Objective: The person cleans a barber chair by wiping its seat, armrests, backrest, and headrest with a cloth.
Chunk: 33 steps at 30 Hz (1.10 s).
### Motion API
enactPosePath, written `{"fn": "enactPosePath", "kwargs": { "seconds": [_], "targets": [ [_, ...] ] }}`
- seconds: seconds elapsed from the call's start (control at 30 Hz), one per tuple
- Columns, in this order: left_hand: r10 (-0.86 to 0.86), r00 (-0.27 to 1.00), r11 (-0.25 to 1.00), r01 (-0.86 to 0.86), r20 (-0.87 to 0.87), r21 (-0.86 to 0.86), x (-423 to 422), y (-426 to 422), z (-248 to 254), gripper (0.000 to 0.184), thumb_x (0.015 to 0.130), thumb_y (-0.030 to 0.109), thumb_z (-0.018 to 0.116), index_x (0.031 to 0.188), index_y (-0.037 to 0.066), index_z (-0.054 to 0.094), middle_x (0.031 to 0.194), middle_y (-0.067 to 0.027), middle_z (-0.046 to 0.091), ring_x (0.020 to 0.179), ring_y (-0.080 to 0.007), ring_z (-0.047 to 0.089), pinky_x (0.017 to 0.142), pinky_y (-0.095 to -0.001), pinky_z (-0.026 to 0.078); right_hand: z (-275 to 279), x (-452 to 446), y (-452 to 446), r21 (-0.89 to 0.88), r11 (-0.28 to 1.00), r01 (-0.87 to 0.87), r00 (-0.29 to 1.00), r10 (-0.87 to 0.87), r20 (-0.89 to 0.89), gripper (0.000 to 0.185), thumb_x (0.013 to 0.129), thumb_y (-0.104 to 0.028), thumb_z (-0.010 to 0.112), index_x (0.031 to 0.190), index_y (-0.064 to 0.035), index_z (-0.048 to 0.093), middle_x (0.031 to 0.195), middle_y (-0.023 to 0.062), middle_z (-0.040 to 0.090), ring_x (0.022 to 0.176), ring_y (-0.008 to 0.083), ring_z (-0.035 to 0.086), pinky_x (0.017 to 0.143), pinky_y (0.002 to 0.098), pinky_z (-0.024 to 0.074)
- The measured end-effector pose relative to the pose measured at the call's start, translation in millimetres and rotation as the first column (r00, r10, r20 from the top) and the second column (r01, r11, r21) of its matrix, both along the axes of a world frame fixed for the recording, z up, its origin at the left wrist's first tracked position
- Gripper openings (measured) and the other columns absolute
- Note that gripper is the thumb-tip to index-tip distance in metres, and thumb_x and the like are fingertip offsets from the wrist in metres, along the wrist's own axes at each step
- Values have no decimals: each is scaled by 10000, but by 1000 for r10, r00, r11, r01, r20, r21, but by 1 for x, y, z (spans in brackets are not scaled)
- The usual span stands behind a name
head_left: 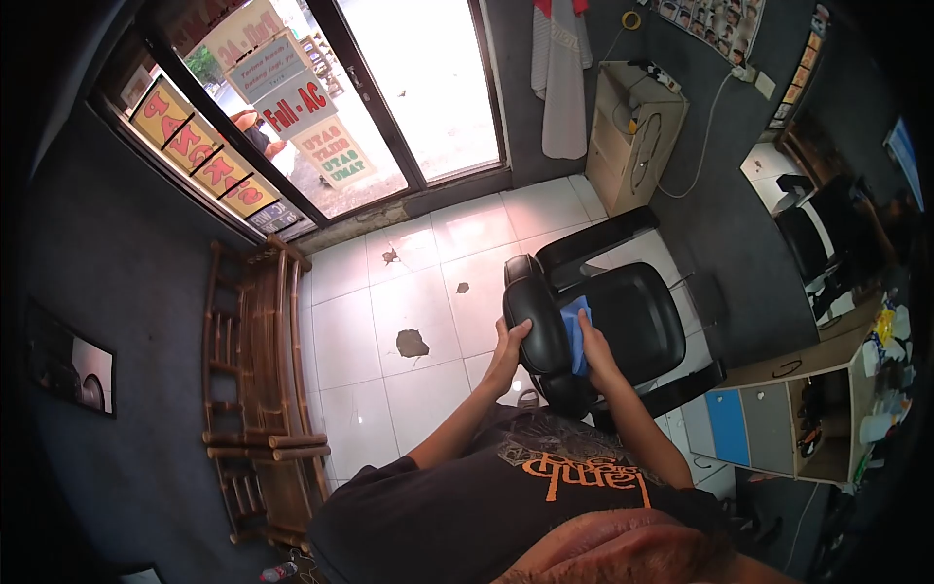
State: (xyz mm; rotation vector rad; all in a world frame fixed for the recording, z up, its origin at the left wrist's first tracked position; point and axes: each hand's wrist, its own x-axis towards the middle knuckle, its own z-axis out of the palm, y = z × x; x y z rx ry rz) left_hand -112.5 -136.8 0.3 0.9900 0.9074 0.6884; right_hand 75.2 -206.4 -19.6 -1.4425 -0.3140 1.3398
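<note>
A black padded barber chair (632, 316) stands in front of me, its backrest (540, 326) towards me. My left hand (508, 352) grips the outer side of the backrest, with the thumb over its edge; the other fingers are partly hidden. On the seat side, my right hand (595, 352) holds a blue cloth (574, 336) against the backrest. Some of its fingers are hidden behind the cloth.
A bamboo bench (277, 341) lines the left wall. Glass doors (360, 92) are at the front. A wooden cabinet (623, 146) stands beyond the chair; a drawer unit (764, 423) with bottles is at right. The white tiled floor (350, 341) has broken patches.
</note>
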Motion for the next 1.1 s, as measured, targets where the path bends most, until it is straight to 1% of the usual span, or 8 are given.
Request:
{"fn": "enactPosePath", "kwargs": {
  "seconds": [0.13, 0.33, 0.43, 0.53, 0.83, 0.93, 1.03, 1.1],
  "targets": [
    [-39, 994, 992, 52, -104, 118, 7, -8, 13, 836, 972, 635, 566, 1462, 28, 265, 1301, -189, 481, 1225, -278, 540, 1031, -377, 477, 25, -2, 20, 29, 999, -22, 955, 29, -294, 708, 1056, -606, 497, 1296, 44, 638, 1150, 127, 721, 985, 203, 723, 851, 313, 568],
    [-81, 995, 990, 87, -61, 110, 0, -8, 12, 867, 989, 594, 569, 1501, -22, 236, 1381, -189, 403, 1319, -295, 465, 1130, -380, 389, -18, -5, 16, 72, 995, -67, 979, 51, 197, 687, 1070, -595, 467, 1143, 41, 716, 989, 126, 738, 926, 213, 724, 781, 331, 544],
    [-56, 993, 987, 70, -106, 143, -2, -9, 5, 869, 992, 598, 558, 1518, -30, 268, 1399, -194, 404, 1328, -306, 460, 1158, -391, 353, -6, 5, -2, -165, 974, -154, 799, 221, 560, 699, 1082, -583, 441, 1026, 51, 731, 862, 97, 704, 810, 181, 683, 723, 329, 515],
    [-67, 996, 994, 72, -67, 81, -3, -1, 8, 898, 986, 616, 558, 1530, -30, 254, 1419, -205, 379, 1338, -314, 457, 1163, -383, 348, 2, 12, -16, -121, 974, -189, 882, 223, 416, 698, 1086, -589, 433, 1012, 28, 751, 835, 96, 708, 785, 180, 683, 727, 329, 514],
    [-127, 962, 978, 162, -242, 132, 3, 2, 4, 977, 978, 691, 497, 1554, -58, 245, 1441, -273, 393, 1376, -390, 473, 1149, -423, 387, 22, 7, 13, 6, 977, -215, 938, 209, -276, 662, 1074, -597, 465, 1362, -27, 640, 1225, 116, 723, 1062, 193, 723, 924, 315, 574],
    [-132, 956, 983, 159, -262, 88, 2, 4, -3, 977, 977, 695, 495, 1552, -57, 253, 1475, -282, 359, 1378, -394, 475, 1150, -417, 386, 31, 3, 21, -7, 968, -252, 917, 236, -322, 630, 1079, -571, 476, 1413, -54, 612, 1278, 118, 713, 1104, 200, 717, 959, 323, 566],
    [-129, 965, 981, 158, -228, 113, 2, 0, 4, 976, 976, 699, 495, 1553, -51, 256, 1471, -278, 361, 1378, -387, 471, 1149, -414, 385, 15, -3, 17, 46, 988, -147, 971, 153, -183, 613, 1088, -546, 473, 1350, -24, 659, 1232, 122, 735, 1086, 211, 726, 926, 347, 566],
    [-132, 967, 976, 165, -220, 142, 1, 0, -2, 979, 975, 698, 497, 1561, -45, 246, 1468, -272, 363, 1378, -379, 468, 1148, -416, 384, -20, 6, 18, 48, 976, -213, 970, 205, 129, 621, 1097, -534, 455, 1288, 10, 687, 1165, 117, 751, 1057, 206, 726, 906, 353, 557]
  ]
}}
